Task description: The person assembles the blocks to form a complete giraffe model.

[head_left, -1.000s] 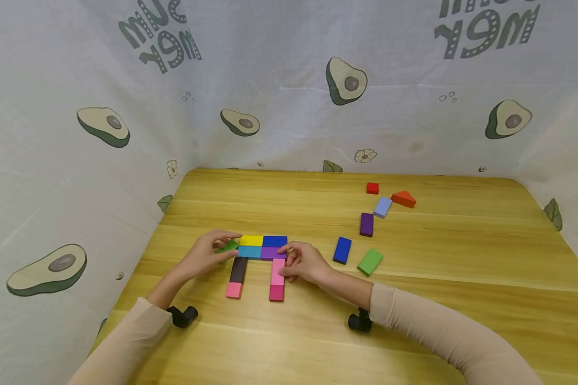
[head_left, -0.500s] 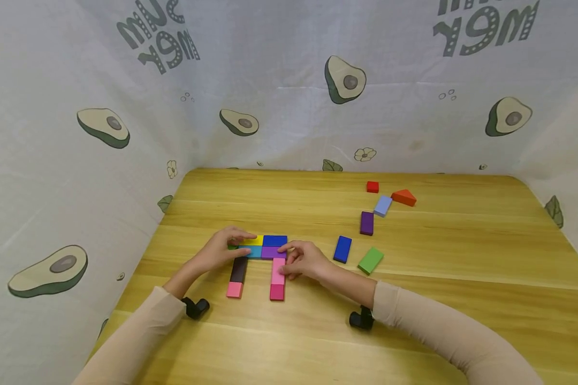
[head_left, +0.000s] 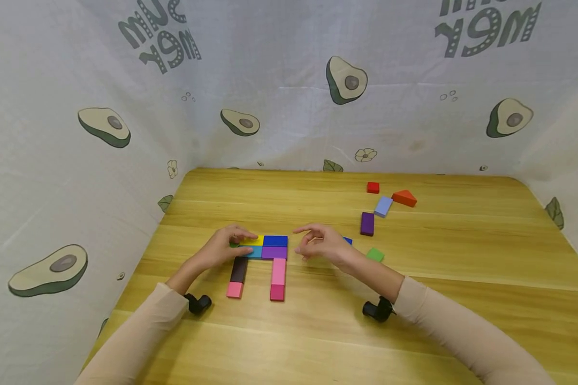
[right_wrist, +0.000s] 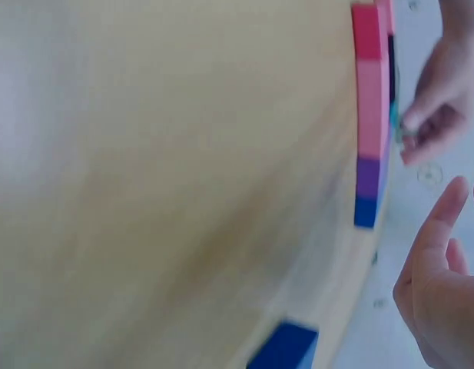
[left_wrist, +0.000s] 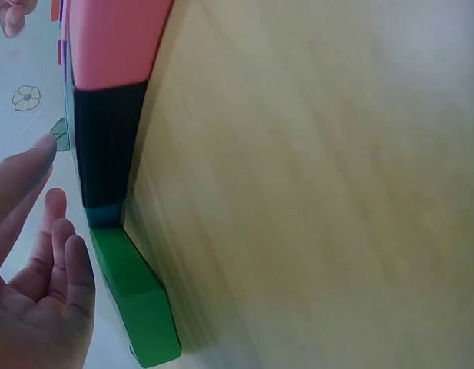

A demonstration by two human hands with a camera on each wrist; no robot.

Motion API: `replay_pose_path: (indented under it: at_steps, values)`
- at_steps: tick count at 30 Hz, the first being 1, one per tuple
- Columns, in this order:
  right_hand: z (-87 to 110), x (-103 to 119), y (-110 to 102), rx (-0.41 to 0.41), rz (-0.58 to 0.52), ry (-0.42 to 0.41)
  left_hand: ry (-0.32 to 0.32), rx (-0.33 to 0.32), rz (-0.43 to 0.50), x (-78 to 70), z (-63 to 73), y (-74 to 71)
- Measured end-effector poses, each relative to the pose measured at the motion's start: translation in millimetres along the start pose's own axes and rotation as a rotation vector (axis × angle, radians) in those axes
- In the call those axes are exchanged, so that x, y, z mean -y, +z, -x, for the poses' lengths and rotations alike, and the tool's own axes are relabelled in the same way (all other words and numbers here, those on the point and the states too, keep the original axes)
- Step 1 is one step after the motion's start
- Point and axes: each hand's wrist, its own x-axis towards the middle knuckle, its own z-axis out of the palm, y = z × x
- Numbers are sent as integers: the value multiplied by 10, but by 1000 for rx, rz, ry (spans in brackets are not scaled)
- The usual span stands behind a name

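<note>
Yellow block (head_left: pixel 253 242) partly behind left hand (head_left: pixel 220 248)

A wood-grained tabletop (head_left: pixel 462 240) with rounded far corners extends beneath the grip and to both sides of it. Beyond the grip, a pale, lightly creased cloth (head_left: pixel 279 128) hangs as a wall and continues to the left and right, its print comprising halved avocados (head_left: pixel 346 80), flowers (head_left: pixel 365 155), leaves (head_left: pixel 333 166) and grey lettering (head_left: pixel 481 35). Nearer than the grip, soft light brightens the wood.

Mirrored "mer" lettering (head_left: pixel 484 33) stands 2 times on the white cloth (head_left: pixel 279 59).
</note>
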Motion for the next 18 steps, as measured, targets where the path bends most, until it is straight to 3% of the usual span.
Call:
replay_pose_path:
  at_steps: [7, 18]
  values:
    - [50, 6, -287, -63, 72, -26, -18, -14, 18, 71, -10, -46]
    - [178, -36, -593, -170, 174, -45, -30, -64, 20, 234, 98, -149]
